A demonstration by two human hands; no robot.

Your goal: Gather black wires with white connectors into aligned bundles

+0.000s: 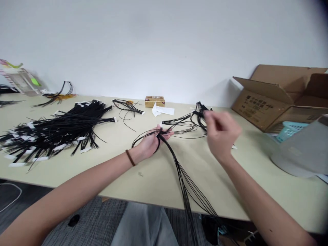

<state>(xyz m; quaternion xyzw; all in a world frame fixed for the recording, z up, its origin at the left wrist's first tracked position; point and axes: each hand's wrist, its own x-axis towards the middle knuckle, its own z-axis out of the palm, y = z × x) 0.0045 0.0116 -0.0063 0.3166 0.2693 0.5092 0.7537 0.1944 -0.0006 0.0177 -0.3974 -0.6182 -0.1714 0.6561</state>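
Note:
My left hand [148,143] is closed around a bundle of thin black cables [176,164] above the middle of the table. Some strands loop around the fingers, and the long ends hang down over the table's front edge. A small white connector shows at the fingertips. Raised to the right, my right hand [222,133] is closed in a pinch and slightly blurred; what it grips, if anything, I cannot make out. Just behind it lies another black cable bundle [200,116] with white ends. More loose black strands [179,124] spread between the two hands.
A large heap of black cables with white tags [69,119] covers the table's left side. Toward the wall are a gold tissue box [154,101] and a small cable bundle [129,106]. An open cardboard box [258,102], a teal basket [290,130] and a grey container [304,150] stand right.

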